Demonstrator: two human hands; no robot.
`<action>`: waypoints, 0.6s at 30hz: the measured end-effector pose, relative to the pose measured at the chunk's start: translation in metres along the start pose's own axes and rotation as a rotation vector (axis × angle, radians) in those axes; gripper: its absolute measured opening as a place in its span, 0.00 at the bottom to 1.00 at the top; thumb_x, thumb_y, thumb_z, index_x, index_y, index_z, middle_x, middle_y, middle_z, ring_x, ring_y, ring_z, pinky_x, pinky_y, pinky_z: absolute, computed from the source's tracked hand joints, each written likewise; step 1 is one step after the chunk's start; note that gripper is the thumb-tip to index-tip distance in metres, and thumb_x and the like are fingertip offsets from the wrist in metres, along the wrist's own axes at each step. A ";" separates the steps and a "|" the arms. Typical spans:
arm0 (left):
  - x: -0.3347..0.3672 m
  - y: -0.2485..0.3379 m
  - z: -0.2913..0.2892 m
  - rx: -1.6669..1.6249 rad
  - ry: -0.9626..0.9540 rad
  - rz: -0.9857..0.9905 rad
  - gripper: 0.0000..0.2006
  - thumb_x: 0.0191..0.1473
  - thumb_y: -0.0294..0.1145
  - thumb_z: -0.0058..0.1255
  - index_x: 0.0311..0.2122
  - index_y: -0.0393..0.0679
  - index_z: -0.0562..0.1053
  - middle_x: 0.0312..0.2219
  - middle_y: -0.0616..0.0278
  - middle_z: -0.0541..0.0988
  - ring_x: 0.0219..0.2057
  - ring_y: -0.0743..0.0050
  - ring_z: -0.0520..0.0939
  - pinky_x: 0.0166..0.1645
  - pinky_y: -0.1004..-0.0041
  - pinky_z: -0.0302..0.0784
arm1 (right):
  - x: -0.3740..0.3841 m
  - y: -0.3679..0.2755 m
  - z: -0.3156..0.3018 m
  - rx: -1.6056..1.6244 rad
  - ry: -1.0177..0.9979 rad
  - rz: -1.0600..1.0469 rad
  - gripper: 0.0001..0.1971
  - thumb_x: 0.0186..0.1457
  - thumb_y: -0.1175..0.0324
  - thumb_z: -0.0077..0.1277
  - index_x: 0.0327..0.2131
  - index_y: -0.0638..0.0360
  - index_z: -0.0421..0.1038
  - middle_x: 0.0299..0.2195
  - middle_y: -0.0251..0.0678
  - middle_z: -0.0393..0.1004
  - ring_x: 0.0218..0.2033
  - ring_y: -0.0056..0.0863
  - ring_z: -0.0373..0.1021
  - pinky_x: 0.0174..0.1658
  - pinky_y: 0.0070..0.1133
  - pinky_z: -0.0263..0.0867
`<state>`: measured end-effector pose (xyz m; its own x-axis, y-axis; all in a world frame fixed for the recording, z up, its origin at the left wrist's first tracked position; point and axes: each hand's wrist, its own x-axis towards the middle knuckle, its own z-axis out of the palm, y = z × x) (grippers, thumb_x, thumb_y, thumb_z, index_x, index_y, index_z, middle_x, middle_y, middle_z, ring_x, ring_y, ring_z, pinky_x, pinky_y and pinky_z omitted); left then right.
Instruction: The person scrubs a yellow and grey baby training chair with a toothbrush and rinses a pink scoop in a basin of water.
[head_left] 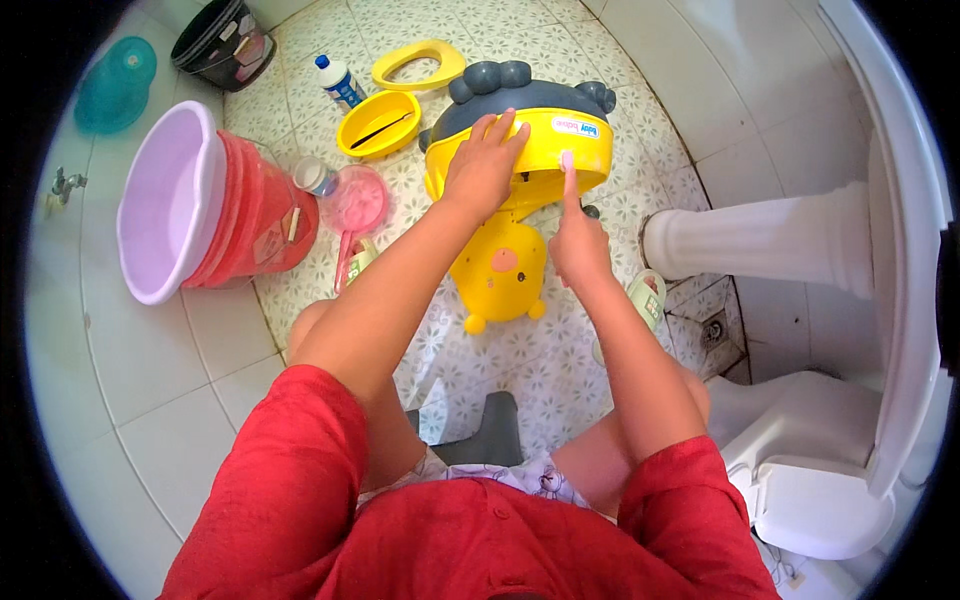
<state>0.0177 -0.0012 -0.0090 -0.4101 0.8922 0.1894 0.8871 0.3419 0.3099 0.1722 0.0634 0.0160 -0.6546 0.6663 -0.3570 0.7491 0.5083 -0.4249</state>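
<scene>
On the tiled floor (565, 355) in front of me, the yellow-and-grey potty (545, 138) seems midway through a scrub: seat ring (452, 64) and bowl (386, 154) already lie apart, though how much wall is left I cannot tell. Its long axis runs left to right, bear-face panel (500, 298) pointing toward me, grey lumpy side (530, 98) away. My left hand (480, 170) lies open across it; my right hand (580, 245) grips a slim pink tool (567, 160) against it.
</scene>
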 end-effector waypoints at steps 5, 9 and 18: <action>0.000 0.000 0.000 0.039 0.021 0.010 0.32 0.42 0.21 0.55 0.57 0.45 0.65 0.59 0.54 0.62 0.59 0.54 0.63 0.60 0.64 0.63 | -0.011 -0.001 0.015 0.039 -0.033 -0.156 0.57 0.41 0.72 0.57 0.66 0.36 0.24 0.26 0.50 0.74 0.27 0.50 0.72 0.33 0.36 0.68; 0.002 -0.003 0.001 -0.001 0.033 0.031 0.31 0.42 0.21 0.56 0.56 0.45 0.66 0.59 0.54 0.63 0.58 0.53 0.63 0.60 0.64 0.64 | -0.008 -0.002 0.018 0.022 -0.034 -0.149 0.57 0.41 0.73 0.57 0.65 0.36 0.23 0.24 0.50 0.73 0.27 0.50 0.72 0.33 0.36 0.68; -0.003 -0.004 -0.002 -0.006 0.024 0.037 0.32 0.42 0.22 0.56 0.57 0.45 0.65 0.59 0.52 0.62 0.58 0.51 0.63 0.60 0.64 0.64 | -0.001 -0.003 0.011 0.064 0.039 -0.041 0.51 0.46 0.82 0.46 0.66 0.36 0.24 0.28 0.53 0.74 0.28 0.49 0.73 0.33 0.36 0.68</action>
<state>0.0151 -0.0056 -0.0087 -0.3821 0.8968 0.2229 0.9004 0.3071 0.3081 0.1694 0.0546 0.0087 -0.6793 0.6672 -0.3058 0.7127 0.5004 -0.4915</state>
